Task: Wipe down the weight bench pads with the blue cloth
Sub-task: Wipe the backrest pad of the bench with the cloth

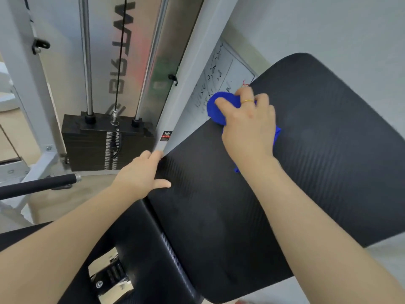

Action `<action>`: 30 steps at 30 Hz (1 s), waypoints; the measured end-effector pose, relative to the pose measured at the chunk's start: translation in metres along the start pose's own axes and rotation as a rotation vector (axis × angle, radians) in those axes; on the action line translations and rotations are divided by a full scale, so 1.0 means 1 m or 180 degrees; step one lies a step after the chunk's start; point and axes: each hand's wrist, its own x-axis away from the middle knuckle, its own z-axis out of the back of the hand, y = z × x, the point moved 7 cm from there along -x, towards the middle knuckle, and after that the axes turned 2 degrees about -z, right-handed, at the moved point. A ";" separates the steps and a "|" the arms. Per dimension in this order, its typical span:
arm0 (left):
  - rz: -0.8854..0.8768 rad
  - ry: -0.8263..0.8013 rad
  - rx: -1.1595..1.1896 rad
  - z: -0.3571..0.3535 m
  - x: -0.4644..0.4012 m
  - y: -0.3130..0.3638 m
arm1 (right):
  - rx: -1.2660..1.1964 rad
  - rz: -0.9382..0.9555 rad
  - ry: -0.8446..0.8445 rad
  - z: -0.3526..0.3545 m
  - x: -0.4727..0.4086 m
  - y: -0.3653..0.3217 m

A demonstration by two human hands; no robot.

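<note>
Your right hand is curled around the blue cloth, pressing it against the upper left edge of the black back pad. The cloth is a vivid royal blue, bunched into a rounded wad that bulges out past your thumb over the pad's edge, with smaller scraps of it showing beside your palm and below your wrist. The pad itself is matte black with fine ribbed lines across its surface and a rounded top corner. Your left hand grasps the pad's left edge lower down, fingers wrapped over the side and thumb lying flat on the face. The black seat pad sits below, and the weight stack stands behind to the left.
</note>
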 end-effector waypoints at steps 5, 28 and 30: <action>0.0073 0.0085 0.0060 0.001 0.006 0.004 | -0.0088 0.0772 -0.0406 -0.008 0.044 -0.039; -0.0299 0.0438 -0.0504 -0.028 0.046 0.049 | 0.0113 0.0353 -0.0110 0.035 0.054 0.048; -0.0272 0.0446 -0.0644 -0.035 0.048 0.047 | 0.0100 -0.0055 0.0035 0.036 0.050 0.055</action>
